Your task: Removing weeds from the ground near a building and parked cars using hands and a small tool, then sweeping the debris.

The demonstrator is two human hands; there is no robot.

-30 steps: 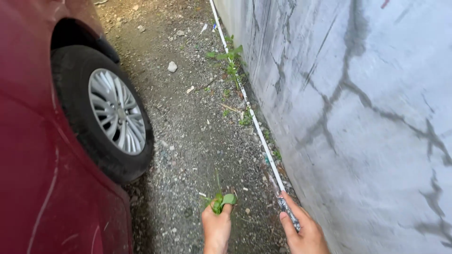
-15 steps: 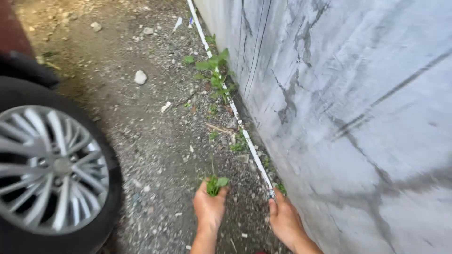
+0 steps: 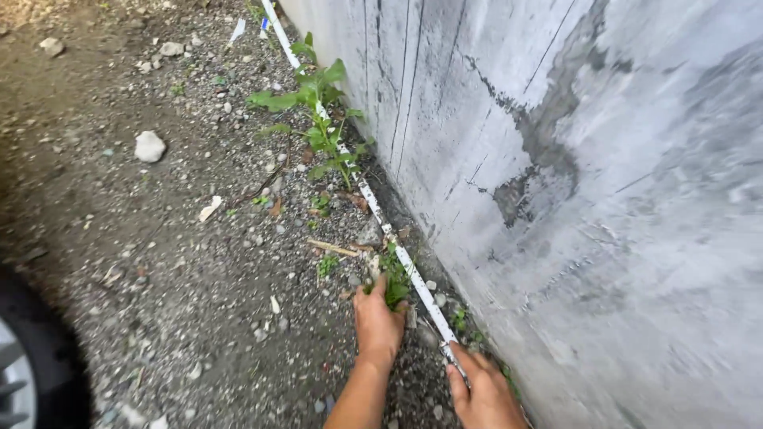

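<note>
Weeds [image 3: 391,280] gripped by left hand [image 3: 378,324], right hand [image 3: 477,391] clutching white pipe [image 3: 373,208], taller weed [image 3: 318,119] beyond, wall [image 3: 572,183] alongside.

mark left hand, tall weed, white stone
left hand [image 3: 378,322], head view, back of the hand
tall weed [image 3: 316,107], head view, upper leaves
white stone [image 3: 149,146], head view, its middle

Gravelly dirt ground [image 3: 159,262] carries a pale stone [image 3: 149,146] at far left, scattered pebbles, a leafy weed [image 3: 314,119] and a white pipe [image 3: 373,210] running along the wall's foot at right.
</note>
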